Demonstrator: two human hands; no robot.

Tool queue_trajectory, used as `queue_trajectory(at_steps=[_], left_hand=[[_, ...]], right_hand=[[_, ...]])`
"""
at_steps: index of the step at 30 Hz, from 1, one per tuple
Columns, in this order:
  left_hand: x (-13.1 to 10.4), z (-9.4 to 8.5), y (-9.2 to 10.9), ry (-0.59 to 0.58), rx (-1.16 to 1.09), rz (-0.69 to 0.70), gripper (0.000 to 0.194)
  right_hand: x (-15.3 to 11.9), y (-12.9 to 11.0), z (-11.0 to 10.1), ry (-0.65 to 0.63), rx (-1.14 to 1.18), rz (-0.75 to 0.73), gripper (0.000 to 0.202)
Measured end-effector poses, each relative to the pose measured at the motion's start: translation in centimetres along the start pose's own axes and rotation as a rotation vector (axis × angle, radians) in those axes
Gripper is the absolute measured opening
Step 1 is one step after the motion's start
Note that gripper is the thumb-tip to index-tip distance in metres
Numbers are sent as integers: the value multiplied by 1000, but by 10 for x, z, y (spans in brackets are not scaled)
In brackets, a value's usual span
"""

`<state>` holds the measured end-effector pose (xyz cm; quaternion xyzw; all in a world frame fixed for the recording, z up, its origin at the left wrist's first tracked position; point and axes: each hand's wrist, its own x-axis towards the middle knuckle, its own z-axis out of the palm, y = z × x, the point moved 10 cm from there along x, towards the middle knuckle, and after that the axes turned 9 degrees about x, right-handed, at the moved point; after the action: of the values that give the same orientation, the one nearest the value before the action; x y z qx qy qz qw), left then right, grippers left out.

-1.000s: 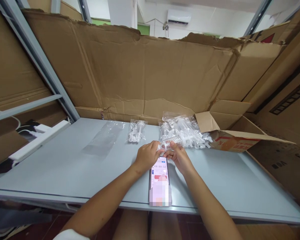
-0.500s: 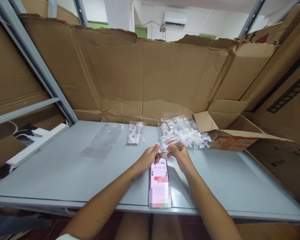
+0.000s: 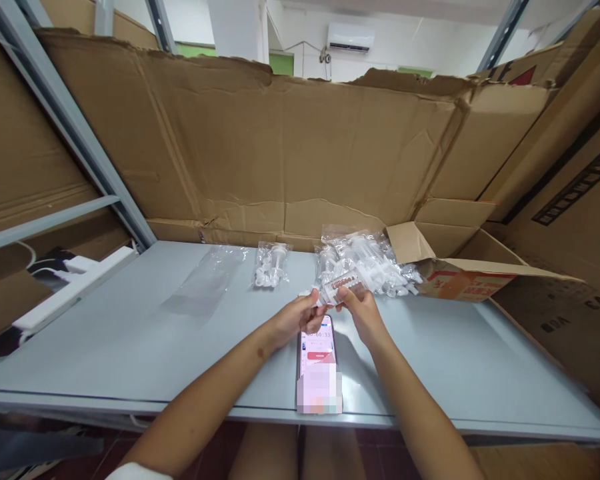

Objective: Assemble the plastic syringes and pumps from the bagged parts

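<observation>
A clear plastic cylinder (image 3: 341, 285) with printed markings is held tilted between both hands, above the top end of a phone (image 3: 320, 373). My left hand (image 3: 303, 315) is closed at its left end, thumb and fingers pinching a small white part there. My right hand (image 3: 360, 310) grips the cylinder's right side, thumb on top. Just behind the hands lies a pile of clear bags with white plastic parts (image 3: 375, 257). One separate bag of white parts (image 3: 272, 265) rests to the left of the pile.
A flat clear bag (image 3: 205, 280) lies on the grey table (image 3: 130, 333). An open cardboard box (image 3: 470, 277) stands at the back right. Cardboard walls (image 3: 280, 147) enclose the back; a white power strip (image 3: 75, 293) is at the left.
My left hand has turned slightly, its fingers now lower over the top of the phone screen. The right hand has barely moved and still holds the cylinder.
</observation>
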<state>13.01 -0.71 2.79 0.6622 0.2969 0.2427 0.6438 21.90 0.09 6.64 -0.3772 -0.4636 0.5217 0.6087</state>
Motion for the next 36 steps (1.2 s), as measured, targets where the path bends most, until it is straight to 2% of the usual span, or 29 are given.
queue_trajectory(at_steps=[2, 4, 5, 8, 10, 12, 15, 18, 20, 23, 25, 26, 29, 33, 36], left_hand=[[0, 12, -5, -138, -151, -69, 51], [0, 8, -7, -115, -104, -81, 53], [1, -1, -5, -33, -7, -58, 54], [-7, -35, 14, 361, 514, 59, 43], [-16, -43, 30, 543, 854, 117, 33], [-19, -38, 38, 571, 1073, 160, 31], [-19, -28, 43, 556, 1230, 223, 29], [-20, -30, 44, 583, 1161, 251, 32], [-17, -39, 35, 566, 908, 194, 41], [-4, -38, 8, 363, 417, 47, 57], [2, -31, 0, 259, 240, 15, 59], [3, -32, 0, 258, 215, 17, 59], [-2, -44, 5, 376, 339, 30, 54], [-14, -66, 20, 574, 844, -3, 37], [-19, -80, 23, 646, 1079, -79, 27]], right_hand=[[-1, -3, 1, -14, -18, -15, 27], [-1, -1, 1, -3, -46, 9, 27], [-1, 0, -1, 11, -62, 24, 28], [-1, 3, -7, 82, -112, 60, 31], [0, 6, -11, 125, -123, 79, 33], [1, 10, -11, 135, -92, 101, 36], [2, 18, -9, 105, -7, 132, 37], [2, 23, -9, 104, 29, 150, 36], [2, 22, -10, 113, 18, 143, 35], [3, 16, -12, 133, -62, 92, 33], [4, 13, -13, 142, -92, 66, 34], [4, 13, -13, 141, -90, 60, 35], [5, 12, -16, 149, -65, 42, 36], [4, 10, -22, 178, -52, 35, 36], [5, 8, -26, 198, -39, 19, 35]])
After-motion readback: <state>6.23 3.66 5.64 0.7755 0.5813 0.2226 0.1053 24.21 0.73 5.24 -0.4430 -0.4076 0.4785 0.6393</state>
